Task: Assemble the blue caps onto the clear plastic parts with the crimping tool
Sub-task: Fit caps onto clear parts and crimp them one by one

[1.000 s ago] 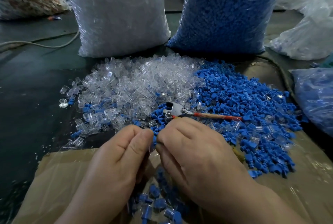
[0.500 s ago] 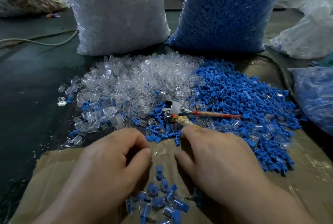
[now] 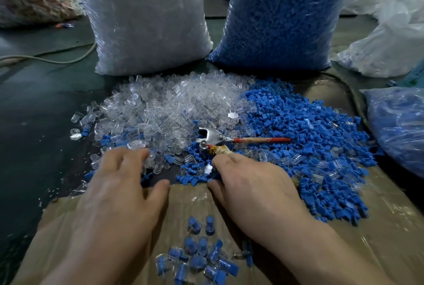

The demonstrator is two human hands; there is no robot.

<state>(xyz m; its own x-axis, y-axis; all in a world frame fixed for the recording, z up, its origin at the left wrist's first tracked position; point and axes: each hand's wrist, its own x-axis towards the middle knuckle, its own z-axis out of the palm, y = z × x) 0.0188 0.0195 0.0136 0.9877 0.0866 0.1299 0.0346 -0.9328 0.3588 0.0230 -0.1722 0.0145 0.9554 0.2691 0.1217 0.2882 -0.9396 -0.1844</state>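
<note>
While crimping tool (image 3: 220, 139) lies crosswise, head leftward, left hand (image 3: 119, 193) splayed; right hand (image 3: 254, 183) hold unclear.

Two hands, one tool (image 3: 213, 137).
Left hand (image 3: 119, 193) spreads over clear parts (image 3: 165, 105); right hand (image 3: 252, 186) touches the wrapped handle.

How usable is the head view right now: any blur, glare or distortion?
Head view: the left hand is motion-blurred at its fingertips, the clear parts glint yet stay readable, the cardboard sheet shows glare patches, and the frame edges bow from the wide lens.
</note>
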